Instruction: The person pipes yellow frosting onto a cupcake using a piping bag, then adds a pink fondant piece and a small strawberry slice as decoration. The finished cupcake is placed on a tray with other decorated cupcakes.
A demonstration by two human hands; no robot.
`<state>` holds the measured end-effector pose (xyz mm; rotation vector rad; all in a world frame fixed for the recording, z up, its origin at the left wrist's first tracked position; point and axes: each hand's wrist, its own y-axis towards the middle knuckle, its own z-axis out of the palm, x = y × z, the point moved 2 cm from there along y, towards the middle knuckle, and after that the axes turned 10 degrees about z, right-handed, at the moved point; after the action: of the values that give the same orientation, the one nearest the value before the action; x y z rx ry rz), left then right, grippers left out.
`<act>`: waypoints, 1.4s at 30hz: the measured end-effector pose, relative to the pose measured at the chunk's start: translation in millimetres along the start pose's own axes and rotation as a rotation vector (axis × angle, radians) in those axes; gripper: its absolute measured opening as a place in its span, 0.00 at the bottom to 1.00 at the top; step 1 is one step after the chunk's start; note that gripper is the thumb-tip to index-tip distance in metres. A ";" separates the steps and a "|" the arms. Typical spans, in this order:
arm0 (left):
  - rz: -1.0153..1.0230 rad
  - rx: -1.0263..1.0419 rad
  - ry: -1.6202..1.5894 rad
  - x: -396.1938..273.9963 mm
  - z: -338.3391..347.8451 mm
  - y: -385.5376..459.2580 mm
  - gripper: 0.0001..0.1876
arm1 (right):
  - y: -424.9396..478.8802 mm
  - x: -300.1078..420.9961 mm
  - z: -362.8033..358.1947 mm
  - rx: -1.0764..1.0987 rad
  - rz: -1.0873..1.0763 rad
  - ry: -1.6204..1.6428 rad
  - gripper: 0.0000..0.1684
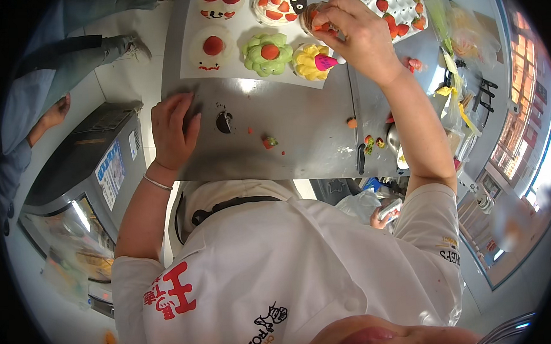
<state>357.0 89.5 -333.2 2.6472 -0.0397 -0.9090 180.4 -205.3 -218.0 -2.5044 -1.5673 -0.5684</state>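
My right hand is over a small brown cake with red strawberry pieces on it, its fingertips at the pieces; whether they grip one is hidden. Beside that cake on a white board are a white cream cake with strawberry pieces and a dark face, a green petalled cake topped with a strawberry, a yellow cake with a pink cone, and white cakes with red tops. My left hand rests at the metal table's left edge, fingers apart, holding nothing.
A white tray of strawberries stands at the upper right. A half dark cookie, strawberry scraps and a black-handled knife lie on the table. A metal bowl is at the right. Another person's hand shows at far left.
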 end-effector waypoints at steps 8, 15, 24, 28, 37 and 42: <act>0.017 -0.037 0.012 1.0 0.2 3.0 0.23 | 5.4 -2.4 2.2 0.048 0.027 0.000 0.10; 0.003 -0.009 0.013 1.5 1.8 1.4 0.22 | 3.0 -5.6 2.1 0.027 0.067 0.019 0.09; 0.009 -0.013 0.020 1.7 1.5 1.5 0.23 | 6.1 -1.8 -0.4 -0.007 0.110 0.069 0.09; 0.026 -0.031 0.015 2.1 1.1 1.0 0.24 | 3.9 -4.9 2.3 0.007 0.123 0.069 0.10; -0.029 -0.037 -0.105 9.2 8.9 -5.8 0.22 | -57.2 46.7 -127.6 -0.772 0.452 0.202 0.08; 0.009 0.044 -0.194 -2.9 -1.3 -1.1 0.24 | -161.0 113.5 -34.1 -0.786 0.650 0.475 0.02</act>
<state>355.4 91.3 -330.8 2.5862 -0.1199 -1.1714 73.1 -48.0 -157.0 -2.7956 -0.3259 -1.7195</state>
